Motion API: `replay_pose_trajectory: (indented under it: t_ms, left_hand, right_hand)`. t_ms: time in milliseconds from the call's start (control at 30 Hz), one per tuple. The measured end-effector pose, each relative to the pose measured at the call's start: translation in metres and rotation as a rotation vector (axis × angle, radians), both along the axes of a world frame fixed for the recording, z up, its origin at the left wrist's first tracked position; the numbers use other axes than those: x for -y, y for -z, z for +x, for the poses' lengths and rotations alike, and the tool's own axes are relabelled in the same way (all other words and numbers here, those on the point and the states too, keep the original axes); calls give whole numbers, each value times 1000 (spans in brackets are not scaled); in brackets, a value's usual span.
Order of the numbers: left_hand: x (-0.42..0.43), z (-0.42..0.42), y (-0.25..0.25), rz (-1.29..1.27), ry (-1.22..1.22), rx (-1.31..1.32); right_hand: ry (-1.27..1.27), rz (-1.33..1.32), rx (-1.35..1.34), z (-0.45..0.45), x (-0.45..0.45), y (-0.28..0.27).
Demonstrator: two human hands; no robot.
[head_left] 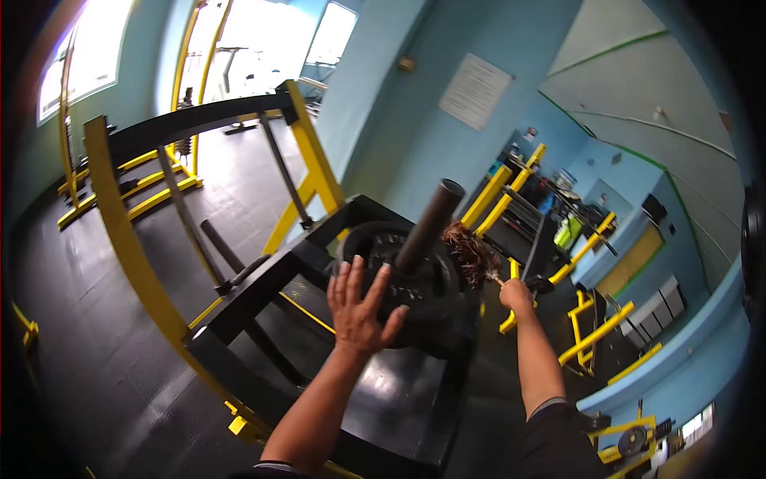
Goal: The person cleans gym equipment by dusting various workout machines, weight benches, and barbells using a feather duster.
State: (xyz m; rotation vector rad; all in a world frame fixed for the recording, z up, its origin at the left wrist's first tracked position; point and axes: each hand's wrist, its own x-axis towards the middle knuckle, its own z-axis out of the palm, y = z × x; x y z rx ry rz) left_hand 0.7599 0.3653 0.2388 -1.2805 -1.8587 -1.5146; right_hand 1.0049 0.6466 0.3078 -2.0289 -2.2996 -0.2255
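My left hand (pixel 361 314) lies with its fingers spread against the face of a black weight plate (pixel 423 291). A bare metal post (pixel 429 227) rises through the middle of that plate. To the right, my right hand (pixel 516 295) is closed around the thin handle of a brown feather duster (pixel 472 254). The duster's feathers are beside the plate's right edge; whether they touch it I cannot tell. Beneath the plate is the black frame (pixel 271 279) of a gym machine with yellow uprights (pixel 144 247).
Black rubber flooring (pixel 104 319) spreads to the left. More yellow gym machines (pixel 594 335) stand at the right. A printed sheet (pixel 476 91) hangs on the blue wall (pixel 399 144). Bright windows (pixel 84 52) are at the upper left.
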Motion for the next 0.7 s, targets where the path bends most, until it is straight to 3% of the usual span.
replay_pose_trajectory:
  t_ms: [100, 233, 367, 467, 500, 633, 700]
  left_hand:
    - [-1, 1, 1, -20, -46, -45]
    - [1, 11, -5, -1, -60, -141]
    - [3, 39, -9, 60, 93, -253]
    - [6, 62, -11, 61, 322, -313]
    - [6, 64, -11, 27, 450, -328]
    - [9, 59, -16, 33, 446, -342]
    - [10, 60, -20, 38, 458, -346]
  right_hand:
    - [-112, -37, -80, 57, 57, -13]
    - [-6, -33, -168, 117, 125, -37]
    - [-97, -121, 88, 122, 166, -69]
    - [-113, 13, 189, 115, 149, -68]
    - [-68, 63, 198, 113, 149, -66]
    - [-213, -196, 147, 139, 183, -90]
    - [-28, -168, -21, 157, 205, -95]
